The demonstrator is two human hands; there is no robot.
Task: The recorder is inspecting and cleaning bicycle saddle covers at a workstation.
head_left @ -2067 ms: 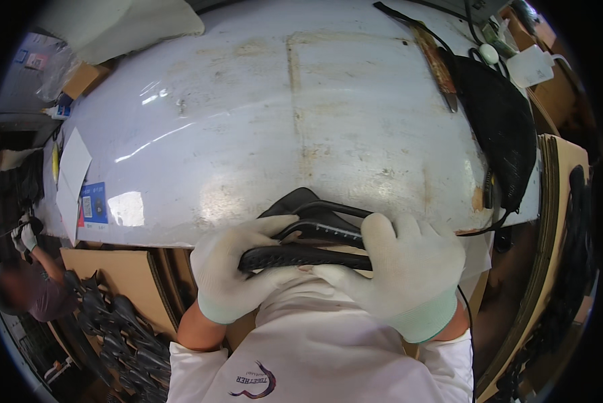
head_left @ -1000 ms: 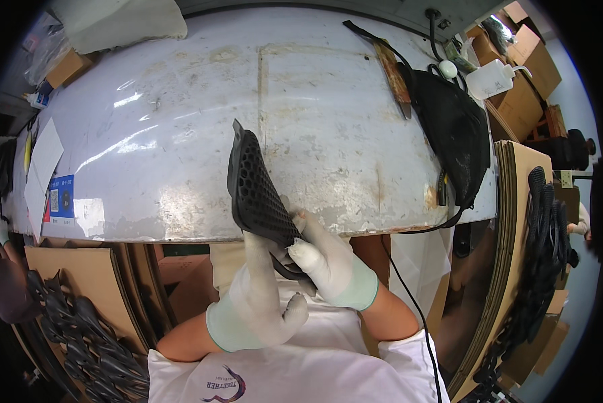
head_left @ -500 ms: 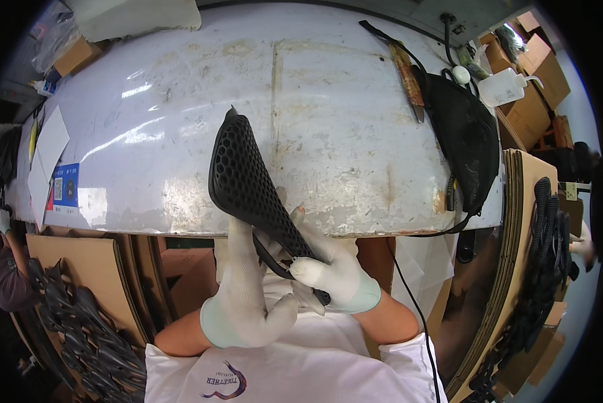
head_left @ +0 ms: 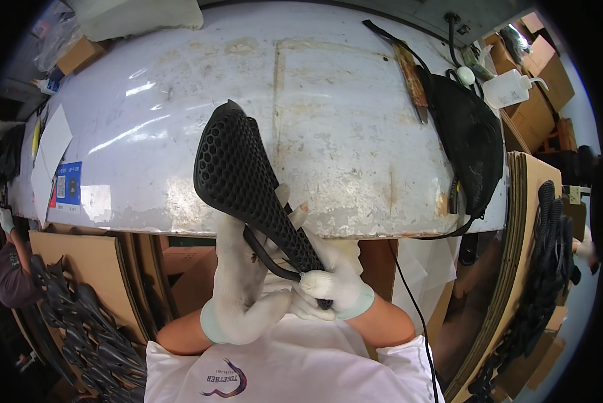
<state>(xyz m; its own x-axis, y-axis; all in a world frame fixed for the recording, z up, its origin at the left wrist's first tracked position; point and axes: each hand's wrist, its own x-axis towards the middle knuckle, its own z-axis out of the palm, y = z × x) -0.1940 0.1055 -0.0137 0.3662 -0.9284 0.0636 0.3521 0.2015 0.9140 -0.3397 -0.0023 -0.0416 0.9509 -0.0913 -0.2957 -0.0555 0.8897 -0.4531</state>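
A black bicycle saddle (head_left: 237, 168) with a honeycomb-patterned top is held up in front of me, its wide end over the table's front edge and its narrow nose toward my chest. My left hand (head_left: 237, 289), in a white knitted glove, supports it from beneath; part of those fingers is hidden behind the saddle. Around the nose, my gloved right hand (head_left: 331, 279) is closed, thumb on the near side. A thin black strip, curved like a rail or edge, shows below the saddle between the hands.
The worn white table (head_left: 341, 134) stretches ahead. On its right lie a black bag (head_left: 466, 141), a rusty flat blade (head_left: 412, 80) and a white squeeze bottle (head_left: 509, 88). Black saddles (head_left: 93, 329) hang at lower left, beside cardboard sheets (head_left: 86, 269). Another person's gloved hand (head_left: 4, 218) shows far left.
The saddle has turned a little, showing more of its honeycomb top, and its wide end has shifted slightly left. Both hands keep hold of it.
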